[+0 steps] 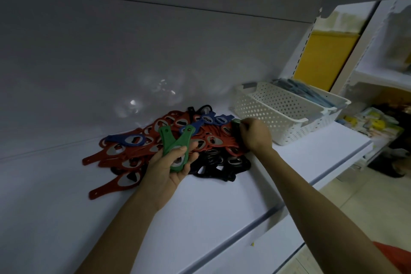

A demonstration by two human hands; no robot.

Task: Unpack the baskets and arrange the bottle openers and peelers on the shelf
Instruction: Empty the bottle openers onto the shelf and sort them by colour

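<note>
A heap of bottle openers (pixel 160 138), mostly red with some blue and black ones, lies on the white shelf (pixel 200 211). My left hand (pixel 169 169) holds two green bottle openers (pixel 176 147), handles fanned upward, over the near side of the heap. At the heap's right edge my right hand (pixel 255 134) pinches another green opener (pixel 236 123), mostly hidden by the fingers. Two white perforated baskets (pixel 273 115) stand to the right; the farther one holds blue-grey peelers (pixel 302 89).
The shelf's back panel rises right behind the heap. The shelf's front edge runs diagonally at lower right, with tiled floor below. Neighbouring shelves at right carry yellow packaged goods (pixel 375 124).
</note>
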